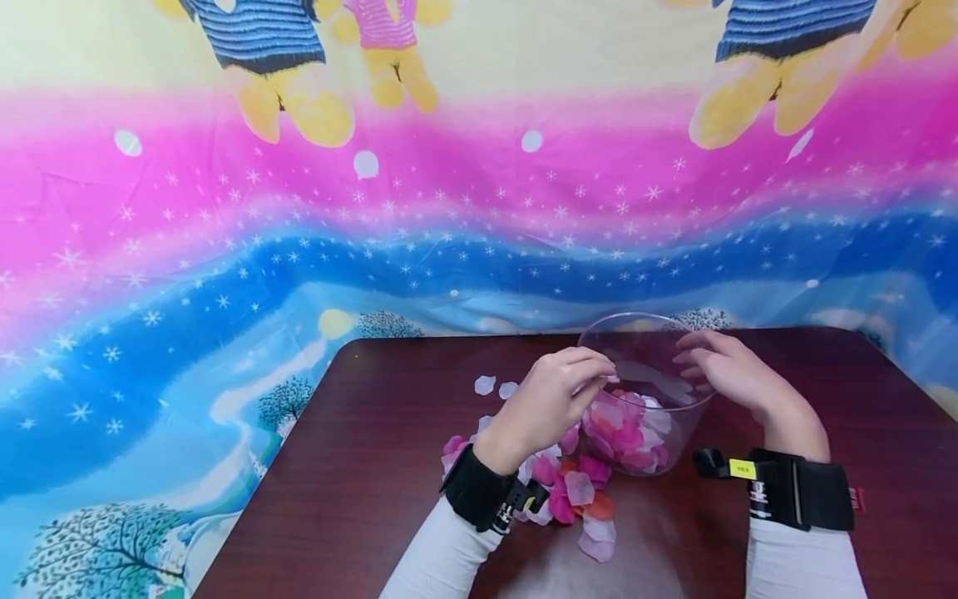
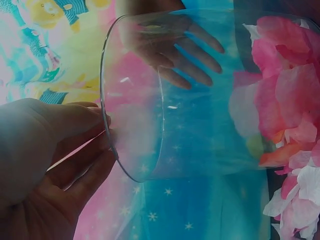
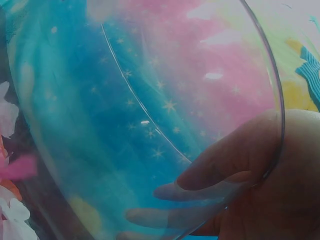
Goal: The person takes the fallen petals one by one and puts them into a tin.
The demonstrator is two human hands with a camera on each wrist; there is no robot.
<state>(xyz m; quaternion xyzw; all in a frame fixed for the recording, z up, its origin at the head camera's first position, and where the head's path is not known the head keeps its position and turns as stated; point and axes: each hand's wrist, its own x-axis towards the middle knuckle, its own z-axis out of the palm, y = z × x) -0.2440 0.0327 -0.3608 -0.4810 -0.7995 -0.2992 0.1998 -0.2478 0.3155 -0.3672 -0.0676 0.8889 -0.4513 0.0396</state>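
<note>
A clear round container (image 1: 684,437) stands on the table with pink, white and orange artificial flower petals (image 1: 629,433) in its lower part. My left hand (image 1: 550,395) is at its left rim; in the left wrist view the thumb and fingertips (image 2: 102,117) pinch close together there. On the other side my right hand (image 1: 737,374) is at the right rim, its fingers straight and spread, seen through the clear wall in the left wrist view. More loose petals (image 1: 580,487) lie in a heap beside the container, partly hidden by my left hand and wrist.
A few pale petals (image 1: 485,384) lie apart on the dark wooden table (image 1: 359,449), left of the container. Close behind the table's back edge hangs a printed cloth (image 1: 464,216). Both wrists wear black straps (image 1: 804,491) with small devices.
</note>
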